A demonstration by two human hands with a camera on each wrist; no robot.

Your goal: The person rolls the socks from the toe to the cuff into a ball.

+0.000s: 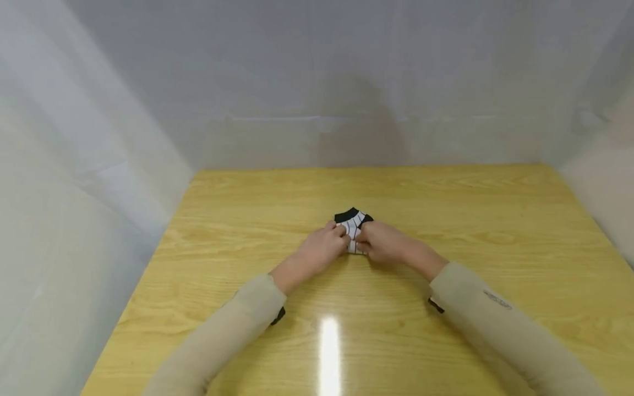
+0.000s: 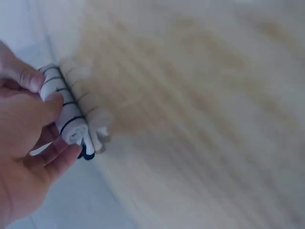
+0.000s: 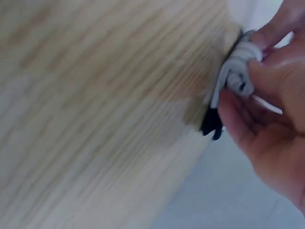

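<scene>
1. A rolled white sock [image 1: 353,230] with dark stripes and black trim lies near the middle of the desk [image 1: 495,220], well clear of every edge, wedged between the two hands.
2. The left hand [image 1: 324,247] grasps the roll's left end, thumb and fingers curled round it.
3. The right hand [image 1: 383,243] pinches its right end with curled fingers.
4. Both forearms, in beige sleeves [image 1: 238,324], angle inward over the near edge and meet at the sock.

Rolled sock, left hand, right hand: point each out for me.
rolled sock [image 1: 353,223], head view, on the striped white part showing between the hands.
left hand [image 1: 321,250], head view, on its back.
right hand [image 1: 383,243], head view, on its back.
</scene>
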